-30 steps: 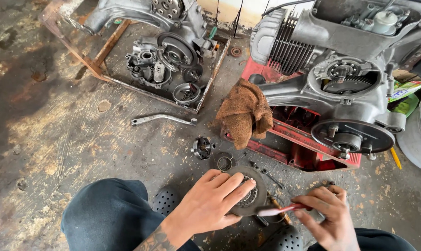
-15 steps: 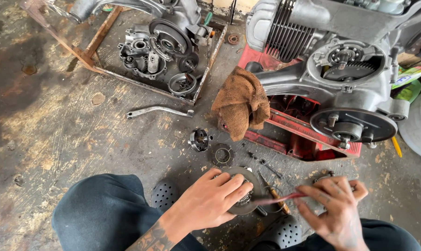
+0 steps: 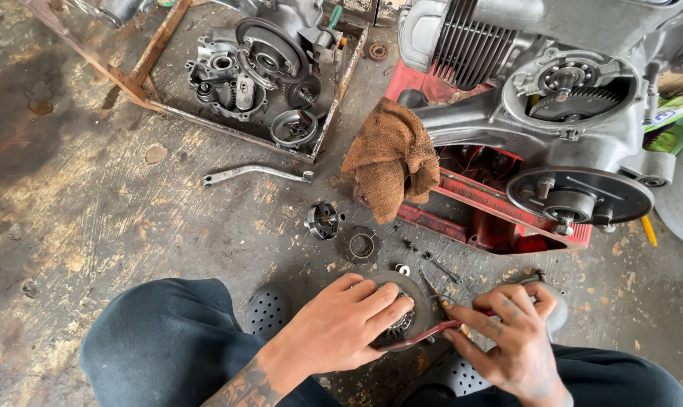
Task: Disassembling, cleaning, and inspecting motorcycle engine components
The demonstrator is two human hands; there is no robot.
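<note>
Stained, greasy concrete floor [image 3: 93, 196], oil patches all over. Left hand [image 3: 341, 324] lies flat with fingers spread on a round metal disc [image 3: 409, 313] sitting on the floor at 6 o'clock. Right hand [image 3: 507, 339] is pinched around a red-handled tool [image 3: 432, 334] whose tip touches the disc's edge. At 12 o'clock there's a rusty tray [image 3: 149, 60] of engine parts, at 2 o'clock a grey engine [image 3: 552, 98] on a red stand [image 3: 492, 218] with a brown rag [image 3: 390, 154] draped on it. A bent lever [image 3: 255, 173] and small parts lie between.
</note>
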